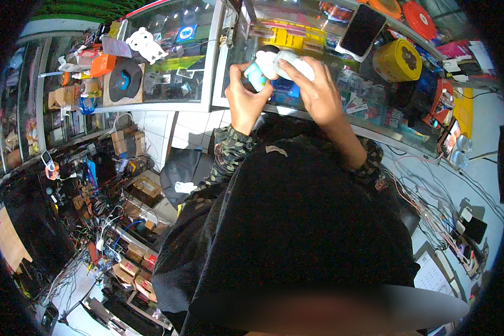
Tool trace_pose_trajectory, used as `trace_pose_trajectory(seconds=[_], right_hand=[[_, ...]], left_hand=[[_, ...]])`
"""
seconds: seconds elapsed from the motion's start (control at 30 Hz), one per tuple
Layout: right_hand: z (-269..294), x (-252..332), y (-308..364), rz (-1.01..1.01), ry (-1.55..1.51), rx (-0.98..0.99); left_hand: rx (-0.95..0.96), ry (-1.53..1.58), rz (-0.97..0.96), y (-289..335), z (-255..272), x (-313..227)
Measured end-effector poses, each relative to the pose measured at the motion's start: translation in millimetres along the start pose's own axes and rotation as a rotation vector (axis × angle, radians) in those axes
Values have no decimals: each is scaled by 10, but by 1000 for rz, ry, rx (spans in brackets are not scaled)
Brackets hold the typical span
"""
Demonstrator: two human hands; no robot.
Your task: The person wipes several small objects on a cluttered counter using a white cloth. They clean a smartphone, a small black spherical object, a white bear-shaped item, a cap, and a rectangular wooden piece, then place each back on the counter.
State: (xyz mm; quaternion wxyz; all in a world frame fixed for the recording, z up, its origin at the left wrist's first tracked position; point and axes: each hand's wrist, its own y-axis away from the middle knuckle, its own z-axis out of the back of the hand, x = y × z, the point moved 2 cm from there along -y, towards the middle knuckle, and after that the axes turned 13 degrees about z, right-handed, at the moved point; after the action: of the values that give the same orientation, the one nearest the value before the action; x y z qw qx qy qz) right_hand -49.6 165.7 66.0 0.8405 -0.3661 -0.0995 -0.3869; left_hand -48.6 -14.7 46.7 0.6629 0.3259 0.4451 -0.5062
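Observation:
Over the glass counter (229, 33), my left hand (244, 105) grips a small toy figure with a turquoise body (256, 77), a white head and a black top. Its thumb and fingers close around the turquoise part. My right hand (322, 96) holds a white, soft-looking pad or folded cloth (300, 68) against the right side of the figure's head. The fingers lie over this white piece, so part of it is hidden. I cannot tell its exact kind.
A dark-screened phone (363, 32) and a yellow round tin (399, 60) stand to the right on the counter. At left are a white bear-shaped item (147, 45) and an orange box (102, 65). Tangled cables (431, 196) run along the right side.

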Motion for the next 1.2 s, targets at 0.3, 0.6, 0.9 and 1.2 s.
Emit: trace_pose_trajectory(seconds=[0.3, 0.6, 0.9, 1.2], right_hand=[[-44, 138, -93, 18, 301, 73], [-53, 111, -14, -4, 83, -118], [-32, 100, -146, 48, -256, -163], [74, 180, -22, 219, -37, 49]], left_hand=[[-2, -240, -172, -56, 61, -60], [266, 290, 253, -204, 122, -10], [521, 811, 494, -156, -76, 191], [470, 738, 435, -162, -83, 215]])
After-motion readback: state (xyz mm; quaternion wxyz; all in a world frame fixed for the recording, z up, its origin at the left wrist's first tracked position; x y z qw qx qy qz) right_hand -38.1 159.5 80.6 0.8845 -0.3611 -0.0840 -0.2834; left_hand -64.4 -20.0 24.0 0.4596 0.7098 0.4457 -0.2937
